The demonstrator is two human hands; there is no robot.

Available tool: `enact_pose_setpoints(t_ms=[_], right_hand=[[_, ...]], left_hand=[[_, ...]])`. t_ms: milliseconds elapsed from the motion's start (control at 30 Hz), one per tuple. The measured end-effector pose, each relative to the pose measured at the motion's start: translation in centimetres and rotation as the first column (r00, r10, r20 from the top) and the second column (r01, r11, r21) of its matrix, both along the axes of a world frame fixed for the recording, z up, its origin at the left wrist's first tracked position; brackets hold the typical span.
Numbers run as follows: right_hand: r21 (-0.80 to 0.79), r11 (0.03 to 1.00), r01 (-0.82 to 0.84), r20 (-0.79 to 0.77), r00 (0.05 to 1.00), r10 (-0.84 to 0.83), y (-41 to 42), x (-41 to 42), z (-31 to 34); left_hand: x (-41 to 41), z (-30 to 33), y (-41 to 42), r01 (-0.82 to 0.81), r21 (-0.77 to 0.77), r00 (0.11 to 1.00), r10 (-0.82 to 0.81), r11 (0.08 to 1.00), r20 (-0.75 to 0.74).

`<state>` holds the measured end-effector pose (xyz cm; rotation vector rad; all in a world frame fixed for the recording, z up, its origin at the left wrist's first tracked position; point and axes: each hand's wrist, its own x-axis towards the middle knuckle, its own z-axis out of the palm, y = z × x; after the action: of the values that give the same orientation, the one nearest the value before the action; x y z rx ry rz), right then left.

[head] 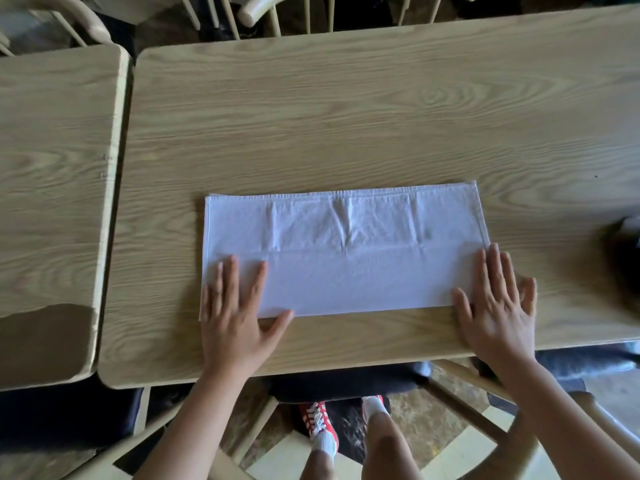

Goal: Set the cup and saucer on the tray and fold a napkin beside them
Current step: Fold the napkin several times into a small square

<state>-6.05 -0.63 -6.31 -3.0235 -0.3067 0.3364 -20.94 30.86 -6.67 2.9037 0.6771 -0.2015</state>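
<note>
Light wooden table [346,116], seen from above. White napkin [346,258], folded into a long rectangle, lies flat near the table's front edge. Left hand [235,323] and right hand [498,313], fingers spread, press flat on its two near corners.

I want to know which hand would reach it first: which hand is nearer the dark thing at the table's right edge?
Right. The right hand lies flat on the napkin's right end, close to the dark thing; the left hand presses the napkin's far left end.
</note>
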Motion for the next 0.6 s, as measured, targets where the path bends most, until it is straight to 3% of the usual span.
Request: enact_pose_setpoints(t_ms=[267, 433, 600], right_hand=[[0.210, 0.915, 0.344, 0.083, 0.926, -0.367, 1.8, -1.0, 1.8], [0.431, 0.724, 0.538, -0.095, 0.825, -0.557, 1.1, 0.8, 2.4], [0.493, 0.595, 0.635, -0.234, 0.755, -0.612, 0.2, 2.0, 3.6]], left_hand=[[0.0, -0.1, 0.0, -0.001, 0.004, 1.000, 0.001, 1.000, 0.025], [0.0, -0.2, -0.1, 0.003, 0.011, 0.999, -0.003, 1.000, 0.037], [-0.1, -0.2, -0.1, 0.008, 0.014, 0.999, -0.008, 1.000, 0.046]])
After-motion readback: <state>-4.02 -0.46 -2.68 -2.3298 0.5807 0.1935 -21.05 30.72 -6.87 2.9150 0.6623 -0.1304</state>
